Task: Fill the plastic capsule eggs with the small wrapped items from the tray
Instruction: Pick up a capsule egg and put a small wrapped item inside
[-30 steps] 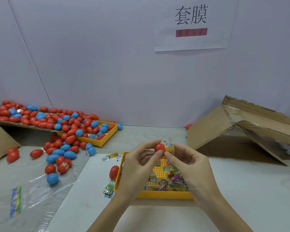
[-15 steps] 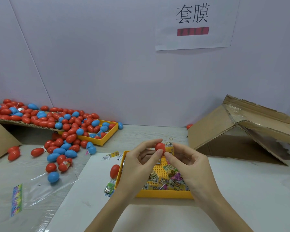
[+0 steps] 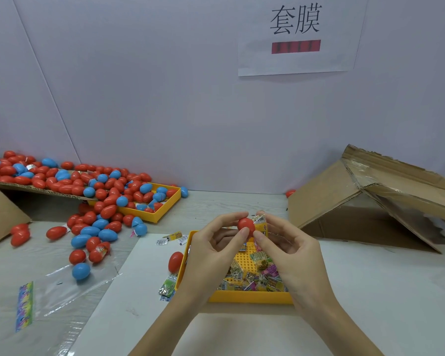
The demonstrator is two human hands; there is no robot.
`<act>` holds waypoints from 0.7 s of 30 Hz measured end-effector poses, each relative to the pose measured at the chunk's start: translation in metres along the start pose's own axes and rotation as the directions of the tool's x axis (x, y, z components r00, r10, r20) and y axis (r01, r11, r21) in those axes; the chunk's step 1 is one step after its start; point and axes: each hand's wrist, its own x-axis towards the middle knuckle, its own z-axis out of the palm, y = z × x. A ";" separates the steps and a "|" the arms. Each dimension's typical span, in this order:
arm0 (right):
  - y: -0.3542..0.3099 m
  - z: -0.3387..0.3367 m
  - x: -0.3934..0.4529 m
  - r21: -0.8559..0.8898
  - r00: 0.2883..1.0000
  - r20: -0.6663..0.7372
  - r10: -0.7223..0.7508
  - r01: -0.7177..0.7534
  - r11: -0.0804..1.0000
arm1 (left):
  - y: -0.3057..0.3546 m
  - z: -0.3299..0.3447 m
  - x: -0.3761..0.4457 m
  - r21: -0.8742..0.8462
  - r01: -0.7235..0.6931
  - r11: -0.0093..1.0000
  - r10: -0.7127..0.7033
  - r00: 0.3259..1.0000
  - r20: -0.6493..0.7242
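A red capsule egg (image 3: 245,225) is held above the yellow tray (image 3: 244,297) in the middle of the table. My left hand (image 3: 211,253) pinches it from the left with thumb and forefinger. My right hand (image 3: 290,255) pinches it from the right, with a yellow wrapped item (image 3: 261,222) sticking out against the egg. The tray holds several small wrapped items (image 3: 254,276). Another red egg (image 3: 175,261) lies just left of the tray.
A heap of red and blue eggs (image 3: 93,194) spills over a second yellow tray (image 3: 162,211) at the left. A tipped cardboard box (image 3: 370,199) lies at the right. Loose wrapped items (image 3: 168,287) and a clear plastic bag (image 3: 52,291) lie on the table.
Both hands keep the red egg above the tray; the fingers have shifted slightly and the yellow wrapper now shows more at the egg's right side.
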 end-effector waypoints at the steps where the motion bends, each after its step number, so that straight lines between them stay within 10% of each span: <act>1: 0.000 0.000 0.000 0.005 1.000 0.005 0.005 -0.005 1.000 | 0.000 0.000 0.000 0.000 -0.002 1.000 0.002 1.000 -0.002; 21: 0.005 0.000 0.001 0.004 0.997 0.022 0.072 -0.072 0.997 | -0.001 -0.001 0.001 -0.021 -0.031 0.999 0.031 1.000 -0.003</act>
